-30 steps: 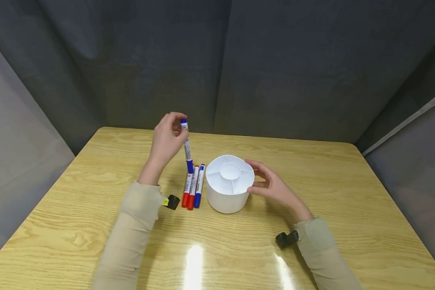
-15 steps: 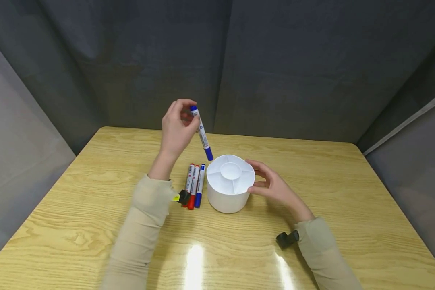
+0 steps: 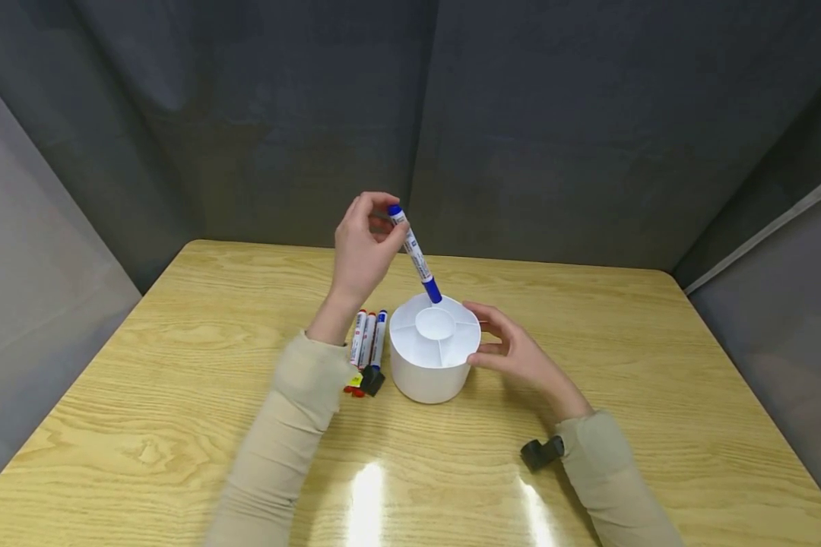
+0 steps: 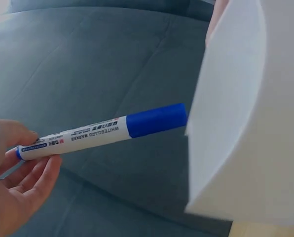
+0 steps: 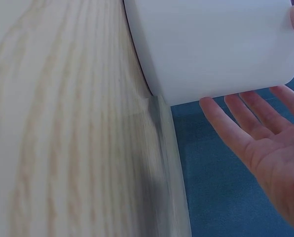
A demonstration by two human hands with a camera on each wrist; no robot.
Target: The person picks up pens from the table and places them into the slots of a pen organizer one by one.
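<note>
**Blue marker tip-down over the white organiser, far side**

Table (image 3: 178,425): light wood, takes up the whole near field, grey cloth walls behind it.

Organiser (image 3: 429,376): white round tub at table centre, with a round middle well and wedge compartments around it. All compartments I can see are empty.

Right hand (image 3: 513,351): fingers loosely straight, cupped against the tub's right wall. In the wrist view the fingertips (image 5: 221,116) sit at the wall; firm contact or just beside, can't tell. It's steadying, not clamped on anything.

Left hand (image 3: 362,247): raised above and left of the tub, fingers pinched on the tail end of the blue marker (image 3: 416,256).

Marker: tilted, blue cap down, cap just over the tub's far rim, roughly above the far wedge next to the centre well. Not in yet, as far as I can tell.

Three more markers (image 3: 367,346), two red and one blue, lie side by side on the table just left of the tub.

To do this step well, my read:
- stand the marker more upright before lowering, so the cap clears the divider
- pick one wedge and aim at its middle
- keep the right hand braced; the tub looks light and would slide if nudged
- let go only when the cap bottoms out
</note>
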